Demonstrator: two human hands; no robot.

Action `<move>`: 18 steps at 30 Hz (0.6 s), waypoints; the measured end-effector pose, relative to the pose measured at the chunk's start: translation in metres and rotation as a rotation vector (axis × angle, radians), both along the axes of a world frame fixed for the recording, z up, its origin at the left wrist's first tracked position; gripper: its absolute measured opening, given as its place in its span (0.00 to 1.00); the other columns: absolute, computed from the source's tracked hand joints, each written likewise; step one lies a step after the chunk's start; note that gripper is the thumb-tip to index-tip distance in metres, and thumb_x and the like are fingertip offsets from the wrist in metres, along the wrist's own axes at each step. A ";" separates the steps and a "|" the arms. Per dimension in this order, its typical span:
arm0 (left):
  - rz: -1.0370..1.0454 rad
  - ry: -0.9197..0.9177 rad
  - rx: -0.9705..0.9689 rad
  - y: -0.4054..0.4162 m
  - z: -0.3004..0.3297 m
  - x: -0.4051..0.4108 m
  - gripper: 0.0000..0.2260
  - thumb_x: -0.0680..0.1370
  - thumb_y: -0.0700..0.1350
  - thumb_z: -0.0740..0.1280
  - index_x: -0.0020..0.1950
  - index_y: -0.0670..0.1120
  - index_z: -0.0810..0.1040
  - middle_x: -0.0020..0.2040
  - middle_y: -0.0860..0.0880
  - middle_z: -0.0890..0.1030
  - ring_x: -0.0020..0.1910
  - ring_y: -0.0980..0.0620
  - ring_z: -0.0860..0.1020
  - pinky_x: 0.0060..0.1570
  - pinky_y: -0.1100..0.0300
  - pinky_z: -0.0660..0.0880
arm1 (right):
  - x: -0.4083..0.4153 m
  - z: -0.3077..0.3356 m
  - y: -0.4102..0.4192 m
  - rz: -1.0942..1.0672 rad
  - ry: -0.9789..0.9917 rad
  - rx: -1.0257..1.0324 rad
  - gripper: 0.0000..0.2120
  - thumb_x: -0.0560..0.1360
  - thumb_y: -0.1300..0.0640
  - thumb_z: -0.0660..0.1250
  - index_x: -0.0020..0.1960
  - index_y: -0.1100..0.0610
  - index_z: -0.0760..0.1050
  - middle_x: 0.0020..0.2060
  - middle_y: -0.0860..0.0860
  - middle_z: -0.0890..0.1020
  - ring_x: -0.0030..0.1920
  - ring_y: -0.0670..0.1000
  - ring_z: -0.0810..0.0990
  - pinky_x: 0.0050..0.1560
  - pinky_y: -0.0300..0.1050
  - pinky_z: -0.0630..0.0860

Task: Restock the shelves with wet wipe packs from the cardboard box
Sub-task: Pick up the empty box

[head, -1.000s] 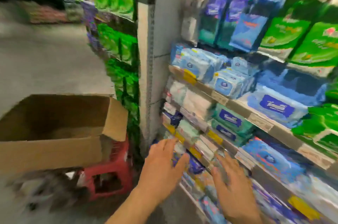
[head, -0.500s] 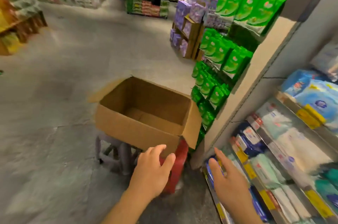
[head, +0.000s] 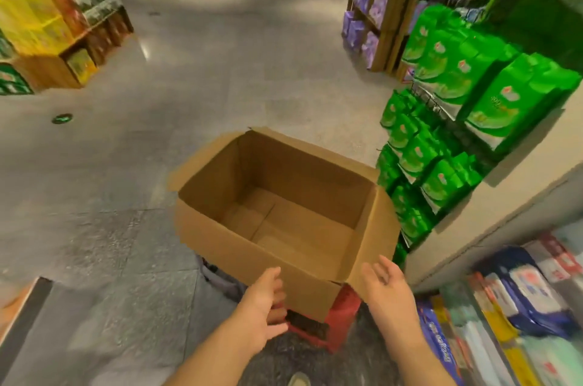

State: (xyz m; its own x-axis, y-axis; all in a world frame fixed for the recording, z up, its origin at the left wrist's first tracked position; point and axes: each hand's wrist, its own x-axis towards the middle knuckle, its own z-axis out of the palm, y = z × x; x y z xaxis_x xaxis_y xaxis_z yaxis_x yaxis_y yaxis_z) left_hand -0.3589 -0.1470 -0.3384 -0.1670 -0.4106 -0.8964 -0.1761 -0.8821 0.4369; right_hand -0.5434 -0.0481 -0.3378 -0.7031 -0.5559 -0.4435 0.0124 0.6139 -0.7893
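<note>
Both hands have left the shelf for the cardboard box (head: 284,215): left hand (head: 263,303) touches its near wall, grip released; right hand (head: 386,289) open beside the flap; wet wipe packs (head: 520,294) shelved right

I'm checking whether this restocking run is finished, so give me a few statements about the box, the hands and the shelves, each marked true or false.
1. The cardboard box has wet wipe packs left inside. False: only its bare bottom shows.
2. The box rests on a red stool. True.
3. The left hand holds a pack. False: it holds no pack and is at the box's near wall.
4. The right hand is open and holds nothing, beside the box's right flap. True.
5. Green packs hang on the rack right of the box. True.
6. The box flaps are folded shut. False: the box is open.
</note>
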 end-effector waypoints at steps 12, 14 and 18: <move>0.162 0.037 0.218 -0.064 -0.081 -0.090 0.22 0.76 0.60 0.69 0.63 0.48 0.73 0.50 0.46 0.80 0.49 0.43 0.78 0.41 0.51 0.75 | -0.060 -0.106 -0.100 0.017 -0.222 0.272 0.29 0.79 0.40 0.66 0.71 0.58 0.73 0.60 0.54 0.82 0.54 0.57 0.80 0.55 0.52 0.79; 0.145 -0.017 0.204 -0.069 -0.103 -0.092 0.20 0.77 0.52 0.71 0.66 0.48 0.73 0.54 0.44 0.81 0.51 0.42 0.79 0.37 0.52 0.77 | -0.064 -0.112 -0.108 0.038 -0.208 0.306 0.24 0.80 0.44 0.65 0.69 0.59 0.75 0.59 0.55 0.82 0.52 0.56 0.79 0.51 0.48 0.76; 0.199 -0.093 0.180 -0.070 -0.136 -0.082 0.27 0.71 0.35 0.66 0.70 0.45 0.71 0.50 0.39 0.81 0.44 0.42 0.79 0.38 0.49 0.80 | -0.063 -0.113 -0.118 0.097 -0.148 0.344 0.14 0.79 0.50 0.65 0.58 0.57 0.81 0.50 0.54 0.83 0.49 0.56 0.81 0.50 0.50 0.79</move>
State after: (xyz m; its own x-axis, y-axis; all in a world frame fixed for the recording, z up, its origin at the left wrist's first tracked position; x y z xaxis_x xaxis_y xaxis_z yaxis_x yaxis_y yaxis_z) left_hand -0.4411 -0.2166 -0.4747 -0.0125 -0.2596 -0.9656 -0.0234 -0.9654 0.2598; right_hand -0.6062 -0.1660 -0.4506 -0.5687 -0.4180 -0.7084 0.0395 0.8464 -0.5311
